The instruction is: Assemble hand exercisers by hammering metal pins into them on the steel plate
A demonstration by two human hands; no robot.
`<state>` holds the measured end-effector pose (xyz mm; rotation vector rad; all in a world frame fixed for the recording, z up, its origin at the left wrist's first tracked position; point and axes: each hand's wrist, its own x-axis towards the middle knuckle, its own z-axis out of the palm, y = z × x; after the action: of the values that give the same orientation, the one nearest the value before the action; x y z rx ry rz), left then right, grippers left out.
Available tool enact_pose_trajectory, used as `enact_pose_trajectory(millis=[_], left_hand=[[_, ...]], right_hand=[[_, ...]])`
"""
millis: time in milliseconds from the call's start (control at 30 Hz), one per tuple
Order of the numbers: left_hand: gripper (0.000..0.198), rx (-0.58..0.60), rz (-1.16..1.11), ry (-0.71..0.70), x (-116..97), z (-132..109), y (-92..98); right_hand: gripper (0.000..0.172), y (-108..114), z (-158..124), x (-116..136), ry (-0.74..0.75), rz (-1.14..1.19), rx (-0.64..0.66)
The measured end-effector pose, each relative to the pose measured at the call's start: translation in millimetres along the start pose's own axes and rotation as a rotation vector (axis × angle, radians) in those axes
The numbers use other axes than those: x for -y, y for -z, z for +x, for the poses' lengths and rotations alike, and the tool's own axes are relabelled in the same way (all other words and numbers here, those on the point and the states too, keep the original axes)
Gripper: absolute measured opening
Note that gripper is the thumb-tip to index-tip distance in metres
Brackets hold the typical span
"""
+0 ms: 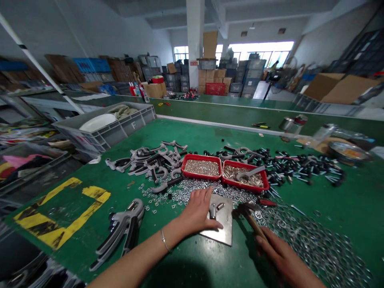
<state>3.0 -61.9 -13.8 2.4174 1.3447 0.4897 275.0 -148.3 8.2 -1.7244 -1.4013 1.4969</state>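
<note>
My left hand (196,210) rests on a flat metal plate (225,228), its fingers and thumb around a small grey metal part (213,211) that is partly hidden by the palm. A short coil spring (220,206) shows at that part's upper right. My right hand (274,248) is closed around the wooden handle of a hammer (253,222), whose dark head is over the table just right of the plate. To the left of my left arm lie several hand grippers (126,226) with grey and black handles and a spring.
Two red trays (201,176) of small metal pieces stand behind the plate; the right one also holds a grey handle. Loose nuts (180,192), rings (318,240), black-headed bolts (306,164) and grey handles (150,160) cover the green table. A grey crate (120,130) stands back left.
</note>
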Motion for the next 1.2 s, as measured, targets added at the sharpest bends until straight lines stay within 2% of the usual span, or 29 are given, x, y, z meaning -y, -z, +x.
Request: enact_pose_trajectory(millis=[33,67,133,200,300,433,500,533,600,700,767,833,900,967,1033,1100,1133,1200], left_hand=[[0.113,-0.010,-0.033,0.043,0,-6,-2.8],[0.115,-0.006,-0.063,0.080,-1,-11,-6.0],[0.109,0.012,-0.113,0.128,-1,-17,-12.2],[0.108,0.026,-0.151,0.142,0,-17,-16.1],[0.110,0.042,-0.180,0.149,-2,-14,-15.4],[0.113,0.068,-0.169,0.206,-7,-18,-6.5],[0.113,0.074,-0.179,0.222,-6,-22,-1.7],[0.111,0.068,-0.189,0.223,-5,-24,0.2],[0.109,0.041,-0.201,0.220,-3,-26,1.9],[0.114,-0.005,-0.210,0.235,-2,-24,-1.7],[0.112,-0.008,-0.227,0.246,-5,-22,-7.2],[0.108,0.004,-0.229,0.256,-9,-21,-11.6],[0.107,0.031,-0.201,0.267,-12,-21,-10.0],[0.106,0.067,-0.160,0.238,-8,-20,1.9],[0.087,0.095,-0.032,0.194,8,-16,24.9],[0.049,0.109,0.216,0.225,34,-9,53.5],[0.034,0.131,0.373,0.298,49,-4,67.0],[0.022,0.164,0.483,0.393,78,6,87.0]], right_hand=[[0.043,0,-2,12,0.082,-0.105,-0.020],[0.039,-2,-3,24,0.162,-0.192,-0.039],[0.035,-9,-1,43,0.286,-0.315,-0.069],[0.033,-19,9,50,0.329,-0.406,-0.078],[0.034,-28,32,44,0.290,-0.419,-0.009],[0.044,-23,44,32,0.039,-0.033,0.134],[0.048,-20,38,33,-0.094,0.126,0.118],[0.048,-20,34,36,-0.114,0.155,0.090],[0.046,-22,26,42,-0.038,0.103,0.030],[0.042,-29,24,49,0.219,-0.171,-0.043],[0.039,-35,28,49,0.311,-0.352,-0.057],[0.038,-37,33,44,0.297,-0.404,-0.002],[0.045,-34,37,35,0.205,-0.320,0.095],[0.053,-24,41,23,0.097,-0.241,0.118],[0.051,-11,49,9,0.123,-0.333,-0.002],[0.043,0,62,-1,0.352,-0.574,-0.235],[0.040,2,69,-4,0.496,-0.698,-0.342],[0.033,-2,82,-3,0.716,-0.881,-0.415]])
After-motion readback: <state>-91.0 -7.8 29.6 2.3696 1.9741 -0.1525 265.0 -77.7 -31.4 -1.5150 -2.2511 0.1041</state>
